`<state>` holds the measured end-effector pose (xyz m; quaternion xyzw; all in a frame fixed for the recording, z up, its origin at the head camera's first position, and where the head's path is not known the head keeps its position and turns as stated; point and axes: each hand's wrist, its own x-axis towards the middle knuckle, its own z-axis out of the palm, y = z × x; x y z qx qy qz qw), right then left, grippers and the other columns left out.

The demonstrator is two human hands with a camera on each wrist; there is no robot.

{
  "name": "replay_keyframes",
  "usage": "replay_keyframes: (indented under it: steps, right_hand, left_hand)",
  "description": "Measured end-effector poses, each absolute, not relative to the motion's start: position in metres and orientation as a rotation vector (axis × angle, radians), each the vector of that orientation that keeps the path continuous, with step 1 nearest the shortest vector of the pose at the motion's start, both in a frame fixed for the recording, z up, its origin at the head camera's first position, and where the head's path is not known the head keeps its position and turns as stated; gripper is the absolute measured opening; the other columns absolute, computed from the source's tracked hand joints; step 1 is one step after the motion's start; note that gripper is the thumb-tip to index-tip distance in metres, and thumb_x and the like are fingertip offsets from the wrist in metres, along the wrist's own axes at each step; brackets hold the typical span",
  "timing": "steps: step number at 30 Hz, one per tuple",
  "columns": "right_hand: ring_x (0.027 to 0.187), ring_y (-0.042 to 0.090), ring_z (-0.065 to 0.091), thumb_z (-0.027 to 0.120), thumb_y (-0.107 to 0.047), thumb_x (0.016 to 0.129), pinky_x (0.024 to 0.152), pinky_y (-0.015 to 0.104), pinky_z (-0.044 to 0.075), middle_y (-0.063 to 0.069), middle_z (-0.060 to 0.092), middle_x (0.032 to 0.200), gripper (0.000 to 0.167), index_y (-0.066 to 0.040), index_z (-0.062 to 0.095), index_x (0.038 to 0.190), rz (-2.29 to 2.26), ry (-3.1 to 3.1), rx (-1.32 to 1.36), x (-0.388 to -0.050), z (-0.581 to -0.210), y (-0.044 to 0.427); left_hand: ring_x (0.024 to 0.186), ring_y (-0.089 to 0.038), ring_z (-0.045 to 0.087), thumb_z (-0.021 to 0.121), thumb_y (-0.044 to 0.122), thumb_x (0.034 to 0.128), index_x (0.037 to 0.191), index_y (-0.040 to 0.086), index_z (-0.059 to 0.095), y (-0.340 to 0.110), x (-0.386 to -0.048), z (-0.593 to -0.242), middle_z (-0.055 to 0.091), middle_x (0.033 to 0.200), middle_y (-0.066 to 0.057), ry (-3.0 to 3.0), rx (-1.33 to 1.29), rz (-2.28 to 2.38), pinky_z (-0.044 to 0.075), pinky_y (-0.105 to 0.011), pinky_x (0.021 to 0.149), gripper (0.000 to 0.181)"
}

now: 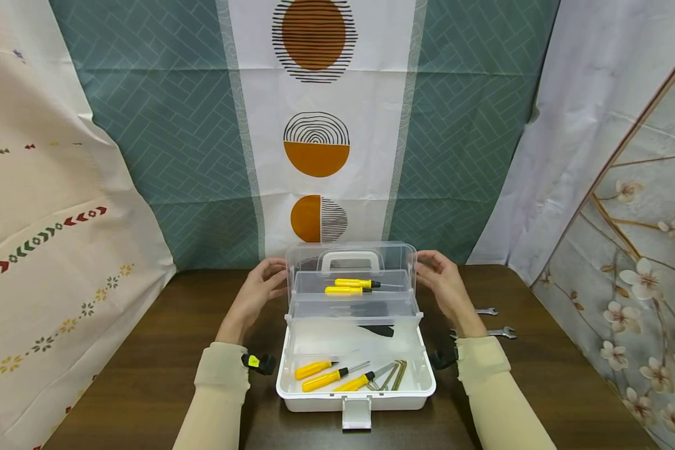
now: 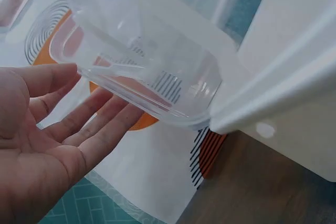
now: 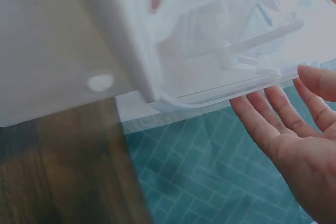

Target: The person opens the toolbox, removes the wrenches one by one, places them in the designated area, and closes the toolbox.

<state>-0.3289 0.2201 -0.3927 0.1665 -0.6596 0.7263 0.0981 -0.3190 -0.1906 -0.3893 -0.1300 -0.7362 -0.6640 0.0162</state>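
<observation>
A white toolbox (image 1: 355, 400) stands open on the table, its clear lid (image 1: 309, 253) raised. At the lid's left side is my left hand (image 1: 259, 284), fingers extended and fingertips at the rim. My right hand (image 1: 441, 281) mirrors it on the right side, with its fingers (image 3: 252, 111) reaching the lid's edge. Behind the clear plastic, two yellow-handled screwdrivers (image 1: 345, 290) lie on the upper tray (image 1: 315, 307). Several more yellow screwdrivers (image 1: 325, 379) and some brass-coloured hex keys (image 1: 399, 375) lie in the bottom. A black item (image 1: 379, 330) is partly hidden under the tray.
Two wrenches (image 1: 502, 332) lie on the dark wooden table (image 1: 157, 375), right of the box, partly covered by my right arm. The white latch (image 1: 357, 414) hangs down at the box's front. A patterned curtain (image 1: 326, 215) hangs behind the table.
</observation>
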Motion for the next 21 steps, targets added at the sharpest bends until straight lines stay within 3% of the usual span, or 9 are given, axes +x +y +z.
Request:
replay_keyframes:
  steps: [7, 21]
  right_hand:
    - [0.11, 0.01, 0.063, 0.061, -0.008, 0.105, 0.093, 0.026, 0.058, 0.003, 0.062, 0.118, 0.035, 0.016, 0.049, 0.129, 2.058, -2.018, 0.505, -0.323, -0.382, 0.222]
    - [0.102, 0.013, 0.066, 0.062, -0.009, 0.105, 0.091, 0.027, 0.058, 0.009, 0.064, 0.111, 0.033, 0.017, 0.054, 0.124, 1.982, -2.021, 0.617, -0.314, -0.367, 0.225]
  left_hand:
    - [0.13, -0.034, 0.054, 0.054, 0.018, 0.1099, 0.135, 0.0, 0.048, -0.191, -0.315, -0.382, 0.052, 0.136, -0.019, -2.298, -0.418, -2.09, 0.049, -0.055, 0.107, 0.031]
    - [0.135, -0.039, 0.05, 0.048, 0.034, 0.1119, 0.13, 0.0, 0.047, -0.195, -0.312, -0.375, 0.048, 0.142, -0.02, -2.346, -0.486, -2.052, 0.049, -0.056, 0.108, 0.039]
